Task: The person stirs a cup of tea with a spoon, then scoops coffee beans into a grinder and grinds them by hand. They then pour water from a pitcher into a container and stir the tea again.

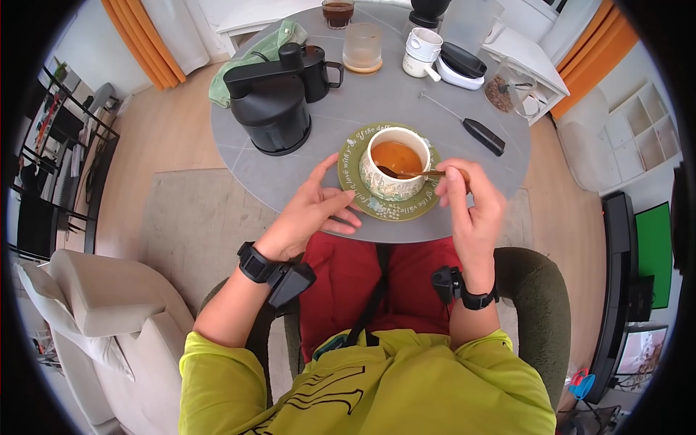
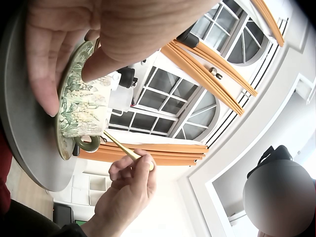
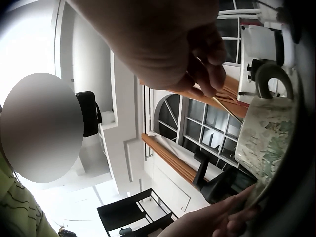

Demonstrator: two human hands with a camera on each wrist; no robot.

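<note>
Cup (image 1: 395, 189) on saucer (image 1: 349, 165) near table edge (image 1: 420, 233)

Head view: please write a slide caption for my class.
Right hand holds a spoon in a patterned cup of amber liquid; left hand at the edge of a green saucer.

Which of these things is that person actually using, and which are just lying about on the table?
In use:
spoon, pinched in the right hand, dipped in the drink
cup
saucer, left hand at its edge

Apparently just lying about:
black-handled whisk
green cloth
glass of dark liquid
white cups
</note>
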